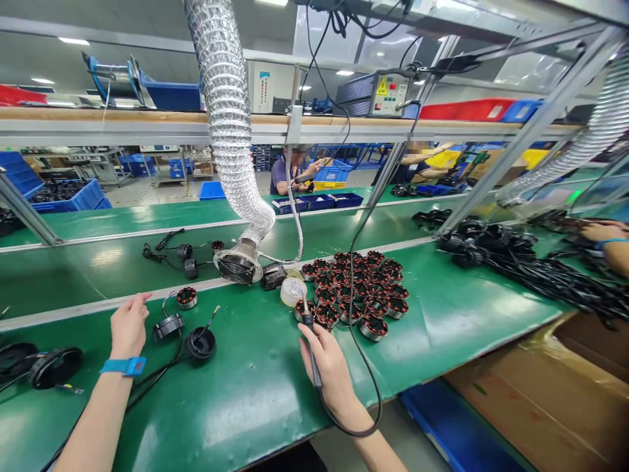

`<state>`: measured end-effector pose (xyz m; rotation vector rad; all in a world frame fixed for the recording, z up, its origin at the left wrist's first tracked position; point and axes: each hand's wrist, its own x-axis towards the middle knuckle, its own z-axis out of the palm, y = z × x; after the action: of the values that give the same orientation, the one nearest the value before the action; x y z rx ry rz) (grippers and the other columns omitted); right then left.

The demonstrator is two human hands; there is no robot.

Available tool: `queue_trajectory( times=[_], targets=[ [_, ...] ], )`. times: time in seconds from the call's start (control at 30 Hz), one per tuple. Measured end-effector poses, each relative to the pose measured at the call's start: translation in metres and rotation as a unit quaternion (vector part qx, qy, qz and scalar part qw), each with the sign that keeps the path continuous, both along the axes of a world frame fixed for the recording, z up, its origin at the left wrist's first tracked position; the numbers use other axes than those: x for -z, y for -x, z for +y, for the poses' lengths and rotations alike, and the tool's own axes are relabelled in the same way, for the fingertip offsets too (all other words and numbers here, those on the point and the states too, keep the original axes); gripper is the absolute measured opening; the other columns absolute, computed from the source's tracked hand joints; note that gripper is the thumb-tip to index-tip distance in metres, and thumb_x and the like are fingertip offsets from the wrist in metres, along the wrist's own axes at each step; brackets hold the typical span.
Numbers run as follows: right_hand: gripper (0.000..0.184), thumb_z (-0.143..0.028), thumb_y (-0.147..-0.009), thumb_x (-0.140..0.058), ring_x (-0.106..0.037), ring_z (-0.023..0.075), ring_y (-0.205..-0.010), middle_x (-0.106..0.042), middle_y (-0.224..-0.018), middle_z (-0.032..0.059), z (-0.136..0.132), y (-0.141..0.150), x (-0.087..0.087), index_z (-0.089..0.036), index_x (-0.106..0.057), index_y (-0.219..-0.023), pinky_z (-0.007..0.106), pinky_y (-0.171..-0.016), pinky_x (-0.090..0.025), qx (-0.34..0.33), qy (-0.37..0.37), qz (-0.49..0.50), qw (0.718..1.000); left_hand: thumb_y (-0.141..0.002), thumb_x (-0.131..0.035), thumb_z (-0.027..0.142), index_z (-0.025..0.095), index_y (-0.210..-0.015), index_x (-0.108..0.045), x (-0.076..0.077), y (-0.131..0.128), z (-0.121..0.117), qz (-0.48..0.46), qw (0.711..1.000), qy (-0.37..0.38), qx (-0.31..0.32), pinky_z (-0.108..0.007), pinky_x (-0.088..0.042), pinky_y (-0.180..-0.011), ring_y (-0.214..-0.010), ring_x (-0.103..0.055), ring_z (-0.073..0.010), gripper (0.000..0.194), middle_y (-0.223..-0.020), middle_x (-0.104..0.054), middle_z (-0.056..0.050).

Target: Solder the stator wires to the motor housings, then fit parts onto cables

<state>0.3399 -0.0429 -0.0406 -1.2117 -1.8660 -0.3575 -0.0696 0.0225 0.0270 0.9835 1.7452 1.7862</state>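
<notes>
My right hand (330, 367) is closed around the handle of a soldering iron (308, 320), whose tip points up beside a small round tub (293, 292) with pale contents. Its black cable loops below my wrist and climbs to the shelf. My left hand (130, 325), wearing a blue wrist strap (124, 366), is raised over the bench with fingers pressed together; anything pinched there is too small to make out. Just right of it lie a copper-wound motor stator (187, 298) with wires and two black round housings, one upright (168, 326) and one open cup (200, 343).
Many stators (361, 285) crowd the green bench (255, 393) right of the tub. A foil duct (228, 124) hangs down to a fume hood (239, 262). Black cabled parts (525, 269) lie at right, near another person's hand (605, 231). More housings (56, 367) sit far left.
</notes>
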Motion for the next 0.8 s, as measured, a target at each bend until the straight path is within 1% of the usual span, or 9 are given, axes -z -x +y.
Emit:
queue_trajectory(
  times=[0.07, 0.1, 0.17, 0.23, 0.37, 0.5, 0.67, 0.73, 0.8],
  targets=[
    [0.035, -0.017, -0.096, -0.048, -0.064, 0.027, -0.099, -0.062, -0.113, 0.017, 0.0, -0.004, 0.008, -0.019, -0.058, -0.13, 0.043, -0.079, -0.057, 0.021, 0.016, -0.007, 1.0, -0.075, -0.059, 0.058, 0.016, -0.081, -0.063, -0.002, -0.004, -0.026, -0.003, 0.999, -0.04, 0.013, -0.024, -0.03, -0.048, -0.051, -0.037, -0.0092, 0.042, -0.071, -0.059, -0.001],
    [0.035, -0.018, -0.096, -0.047, -0.063, 0.0274, -0.1, -0.061, -0.114, 0.0175, 0.001, -0.004, 0.012, -0.018, -0.058, -0.13, 0.044, -0.08, -0.057, 0.027, 0.023, -0.01, 0.999, -0.079, -0.056, 0.056, 0.018, -0.084, -0.064, -0.001, -0.007, -0.041, 0.03, 0.999, -0.029, 0.028, -0.024, -0.031, -0.049, -0.051, -0.039, -0.0103, 0.039, -0.069, -0.057, 0.0],
    [0.035, -0.019, -0.097, -0.046, -0.063, 0.0274, -0.099, -0.061, -0.113, 0.0174, 0.003, -0.004, 0.018, -0.018, -0.058, -0.129, 0.044, -0.08, -0.057, 0.031, 0.033, -0.019, 0.999, -0.087, -0.048, 0.052, 0.022, -0.086, -0.066, 0.008, -0.009, -0.075, 0.172, 0.982, 0.051, 0.058, -0.025, -0.034, -0.049, -0.05, -0.043, -0.0131, 0.035, -0.061, -0.055, 0.002],
    [0.034, -0.02, -0.097, -0.046, -0.062, 0.0272, -0.097, -0.062, -0.111, 0.0171, 0.005, -0.003, 0.022, -0.018, -0.059, -0.128, 0.044, -0.079, -0.056, 0.03, 0.032, -0.026, 0.999, -0.088, -0.047, 0.049, 0.027, -0.089, -0.069, 0.023, -0.008, -0.108, 0.327, 0.936, 0.113, 0.06, -0.026, -0.038, -0.052, -0.052, -0.051, -0.0164, 0.031, -0.063, -0.061, 0.0],
    [0.033, -0.021, -0.098, -0.045, -0.06, 0.0274, -0.099, -0.06, -0.111, 0.0169, 0.007, -0.002, 0.023, -0.018, -0.058, -0.128, 0.044, -0.08, -0.055, 0.039, 0.024, -0.018, 0.999, -0.083, -0.052, 0.05, 0.03, -0.091, -0.073, 0.052, 0.01, -0.153, 0.514, 0.853, 0.08, 0.043, -0.031, -0.043, -0.055, -0.066, -0.06, -0.0229, 0.03, -0.085, -0.068, -0.009],
    [0.033, -0.023, -0.098, -0.044, -0.059, 0.0276, -0.098, -0.058, -0.111, 0.0174, 0.005, -0.004, 0.024, -0.017, -0.056, -0.128, 0.044, -0.079, -0.054, 0.053, 0.031, -0.018, 0.998, -0.086, -0.048, 0.054, 0.028, -0.093, -0.075, 0.064, 0.037, -0.171, 0.587, 0.805, 0.067, 0.053, -0.038, -0.049, -0.066, -0.077, -0.062, -0.0283, 0.038, -0.087, -0.065, -0.013],
    [0.034, -0.03, -0.099, -0.041, -0.055, 0.0295, -0.101, -0.058, -0.107, 0.0172, 0.002, -0.001, 0.025, -0.016, -0.057, -0.126, 0.049, -0.085, -0.05, 0.075, 0.027, -0.03, 0.996, -0.093, -0.031, 0.036, 0.03, -0.094, -0.076, 0.072, 0.084, -0.17, 0.626, 0.771, 0.056, 0.106, -0.044, -0.05, -0.077, -0.091, -0.062, -0.0304, 0.046, -0.093, -0.068, -0.014],
    [0.034, -0.031, -0.099, -0.041, -0.054, 0.0302, -0.102, -0.058, -0.104, 0.0166, 0.002, 0.001, 0.024, -0.016, -0.057, -0.126, 0.051, -0.089, -0.048, 0.092, 0.018, -0.033, 0.995, -0.091, -0.036, 0.04, 0.03, -0.09, -0.076, 0.07, 0.1, -0.165, 0.621, 0.776, 0.048, 0.102, -0.042, -0.05, -0.076, -0.088, -0.062, -0.0296, 0.041, -0.09, -0.068, -0.013],
    [0.034, -0.031, -0.099, -0.042, -0.054, 0.0302, -0.102, -0.059, -0.103, 0.016, 0.001, 0.002, 0.022, -0.016, -0.057, -0.125, 0.051, -0.088, -0.047, 0.101, 0.015, -0.031, 0.994, -0.085, -0.048, 0.05, 0.031, -0.086, -0.076, 0.063, 0.107, -0.16, 0.582, 0.81, 0.031, 0.065, -0.04, -0.05, -0.075, -0.086, -0.063, -0.0292, 0.034, -0.087, -0.068, -0.01]
  ],
)
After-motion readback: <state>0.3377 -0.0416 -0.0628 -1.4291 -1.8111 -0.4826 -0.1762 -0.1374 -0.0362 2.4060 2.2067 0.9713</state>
